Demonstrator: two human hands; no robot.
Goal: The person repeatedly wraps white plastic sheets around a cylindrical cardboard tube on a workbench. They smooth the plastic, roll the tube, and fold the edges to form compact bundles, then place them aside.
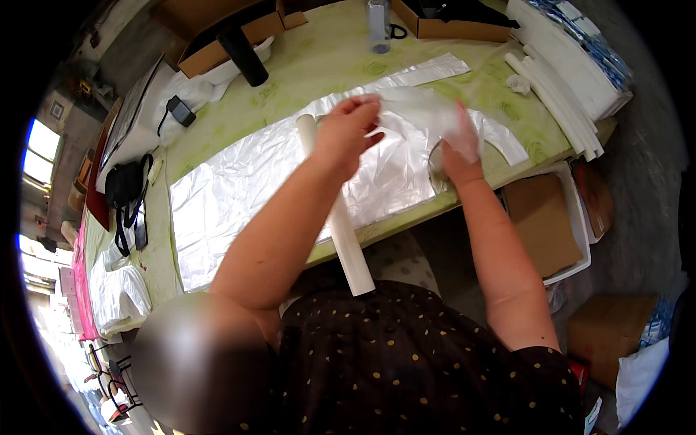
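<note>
Sheeting [232, 196], glossy white, lies spread on the green-covered table [312, 65], to both sides of the white roll [351, 250]. Roll's near end juts past the table edge. Your left hand [344, 138], beside the roll's far end, has its fingers half curled at the edge of thin translucent film [417, 105]; can't tell if it grips. Your right hand [462, 145], well right of the roll, blurs behind film; opening and hold unclear. Black cylinder [243, 56]: beyond the roll, leftward.

Place: apparently a small workshop
Material: shiny white plastic film [239, 192] across a pale-green patterned surface [308, 61]
Storage: brown cardboard box [605, 333]
</note>
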